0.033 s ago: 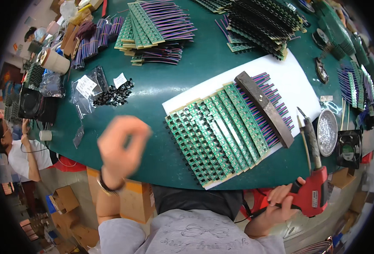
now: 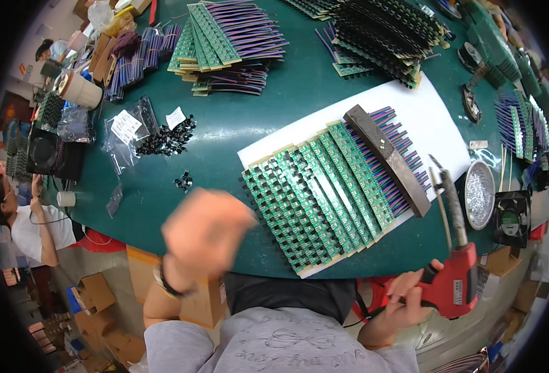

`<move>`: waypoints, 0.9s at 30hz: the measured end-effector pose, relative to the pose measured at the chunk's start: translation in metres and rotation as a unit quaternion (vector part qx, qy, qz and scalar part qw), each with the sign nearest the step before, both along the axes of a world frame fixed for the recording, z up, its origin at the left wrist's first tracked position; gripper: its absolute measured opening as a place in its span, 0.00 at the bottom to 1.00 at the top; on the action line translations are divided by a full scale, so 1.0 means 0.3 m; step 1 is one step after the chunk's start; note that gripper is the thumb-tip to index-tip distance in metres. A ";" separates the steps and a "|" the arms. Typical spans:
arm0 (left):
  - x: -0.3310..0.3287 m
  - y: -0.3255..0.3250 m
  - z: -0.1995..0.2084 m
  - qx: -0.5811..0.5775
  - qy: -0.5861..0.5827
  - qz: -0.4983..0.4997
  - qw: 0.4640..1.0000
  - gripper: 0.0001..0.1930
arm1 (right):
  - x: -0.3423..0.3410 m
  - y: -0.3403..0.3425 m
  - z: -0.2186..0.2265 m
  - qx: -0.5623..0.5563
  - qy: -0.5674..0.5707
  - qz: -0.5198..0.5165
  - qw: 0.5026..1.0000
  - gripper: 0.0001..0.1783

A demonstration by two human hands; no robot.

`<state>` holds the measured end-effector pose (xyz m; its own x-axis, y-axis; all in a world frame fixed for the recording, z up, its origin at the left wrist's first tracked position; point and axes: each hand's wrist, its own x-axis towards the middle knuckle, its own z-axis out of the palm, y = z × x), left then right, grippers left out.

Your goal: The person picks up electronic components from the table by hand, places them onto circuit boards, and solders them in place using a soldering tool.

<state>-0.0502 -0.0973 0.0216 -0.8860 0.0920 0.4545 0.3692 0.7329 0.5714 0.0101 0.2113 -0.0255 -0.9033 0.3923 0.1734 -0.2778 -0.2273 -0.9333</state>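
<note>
My left hand hovers over the table's near edge, just left of a row of green circuit board strips; it is smeared by motion, so its fingers and any contents cannot be made out. Black small components sit along the left strips. My right hand is wrapped around the handle of a red soldering gun, its metal tip pointing up and away. A dark bar lies across the purple wires at the strips' right end. Several loose black components lie beyond my left hand.
A white sheet lies under the strips. A bigger pile of black components rests beside a clear plastic bag. Wired boards are stacked at the back. On the right stand a metal bowl and a small fan.
My left hand has moved right and toward me, nearer the strips. A small cluster of black components now shows where the hand was. The soldering gun has shifted slightly left.
</note>
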 end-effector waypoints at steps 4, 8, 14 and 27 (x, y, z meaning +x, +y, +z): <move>0.071 0.271 -0.012 0.073 0.084 -0.312 0.944 0.18 | 0.026 -0.090 0.063 0.006 -0.150 0.057 0.987 0.34; 0.078 0.347 -0.027 0.015 0.116 -0.314 0.942 0.18 | 0.022 -0.110 0.096 0.078 -0.220 0.111 0.966 0.31; 0.059 0.347 -0.032 -0.017 0.128 -0.335 0.933 0.18 | 0.013 -0.079 0.086 0.056 -0.190 0.169 0.965 0.22; 0.041 0.322 -0.068 0.009 0.099 -0.337 0.936 0.15 | 0.017 -0.053 0.047 0.004 -0.188 0.174 0.967 0.37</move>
